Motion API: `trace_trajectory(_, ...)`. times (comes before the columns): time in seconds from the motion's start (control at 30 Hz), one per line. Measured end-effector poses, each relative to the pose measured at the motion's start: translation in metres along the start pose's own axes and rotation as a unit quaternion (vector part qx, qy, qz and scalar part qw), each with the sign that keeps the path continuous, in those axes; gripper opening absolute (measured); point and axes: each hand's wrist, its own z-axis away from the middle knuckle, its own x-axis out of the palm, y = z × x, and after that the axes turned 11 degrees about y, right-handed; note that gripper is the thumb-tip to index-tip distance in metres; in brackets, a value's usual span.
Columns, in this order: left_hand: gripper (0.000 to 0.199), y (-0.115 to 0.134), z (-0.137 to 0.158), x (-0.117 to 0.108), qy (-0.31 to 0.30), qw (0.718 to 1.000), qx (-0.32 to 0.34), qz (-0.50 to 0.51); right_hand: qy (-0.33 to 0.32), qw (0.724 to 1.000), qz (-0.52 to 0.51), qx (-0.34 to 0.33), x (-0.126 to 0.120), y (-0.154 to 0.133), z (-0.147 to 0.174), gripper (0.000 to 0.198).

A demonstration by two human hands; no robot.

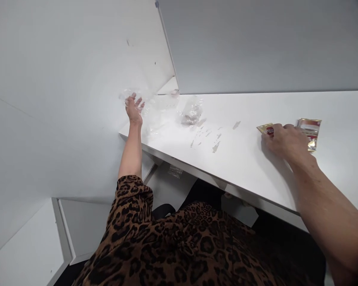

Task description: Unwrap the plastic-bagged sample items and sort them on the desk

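At the left end of the white table, my left hand [134,109] has its palm turned up and fingers loosely curled. A thin clear plastic bag [127,93] lies at its fingertips and seems pinched there. To the right, my right hand [289,141] is closed palm down over a gold foil packet [265,128] with a red mark, whose corner sticks out by the thumb. Another printed gold part [312,129] shows beyond the fingers; whether it is a second packet is hidden by the hand.
A crumpled clear plastic bag [192,113] lies on the white table [244,159], near grey worn patches [216,147]. A grey partition [262,47] rises behind the table, and a white wall [62,99] stands at the left.
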Motion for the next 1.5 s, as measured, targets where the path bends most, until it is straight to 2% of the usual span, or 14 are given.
trace_trajectory(0.07,0.057,-0.019,0.002,-0.001,-0.026,0.990,-0.025,-0.140,-0.003,1.000,0.006,0.003,0.001,-0.001,-0.001,0.058)
trace_trajectory(0.17,0.054,-0.044,0.022,-0.004,-0.115,0.921,-0.059,-0.369,-0.008,1.000,0.012,0.005,0.000,-0.001,-0.002,0.060)
trace_trajectory(0.3,0.056,-0.062,0.052,-0.009,-0.208,0.843,-0.081,-0.490,-0.006,1.000,-0.015,-0.011,0.000,0.002,-0.003,0.065)
trace_trajectory(0.5,0.053,-0.035,0.058,0.003,-0.293,0.714,-0.083,-0.630,0.016,0.998,-0.061,-0.005,0.001,0.005,-0.002,0.064)
trace_trajectory(0.6,0.049,-0.010,0.067,0.017,-0.297,0.657,0.012,-0.693,0.002,0.998,-0.063,-0.004,-0.001,0.004,-0.001,0.065)
trace_trajectory(0.67,0.046,0.001,0.082,0.032,-0.287,0.677,0.114,-0.668,-0.002,0.998,-0.061,-0.011,-0.002,0.003,-0.001,0.066)
trace_trajectory(0.73,0.050,0.002,0.102,0.055,-0.287,0.729,0.178,-0.595,-0.003,0.998,-0.057,-0.016,-0.003,0.003,-0.001,0.065)
trace_trajectory(0.8,0.059,-0.008,0.122,0.083,-0.305,0.755,0.188,-0.550,-0.005,0.999,-0.048,-0.018,-0.002,0.003,-0.001,0.064)
trace_trajectory(0.97,0.100,-0.050,0.150,0.141,-0.303,0.740,0.121,-0.588,0.025,0.997,-0.056,-0.044,-0.002,0.003,0.000,0.060)
trace_trajectory(1.1,0.087,-0.062,0.148,0.149,-0.236,0.785,0.077,-0.567,0.016,0.997,-0.062,-0.040,-0.005,0.003,0.001,0.060)
trace_trajectory(1.2,0.075,-0.055,0.145,0.142,-0.169,0.871,0.070,-0.456,0.023,0.996,-0.075,-0.033,-0.005,0.001,0.001,0.057)
trace_trajectory(1.3,0.071,-0.047,0.155,0.140,-0.154,0.953,0.062,-0.255,0.091,0.989,-0.110,-0.036,-0.002,-0.003,-0.001,0.055)
trace_trajectory(1.4,0.071,-0.046,0.183,0.145,-0.201,0.975,0.011,-0.093,0.162,0.969,-0.184,-0.043,-0.001,-0.005,-0.003,0.055)
trace_trajectory(1.5,0.071,-0.050,0.218,0.157,-0.247,0.968,-0.025,-0.050,0.164,0.956,-0.236,-0.061,0.002,-0.006,-0.006,0.053)
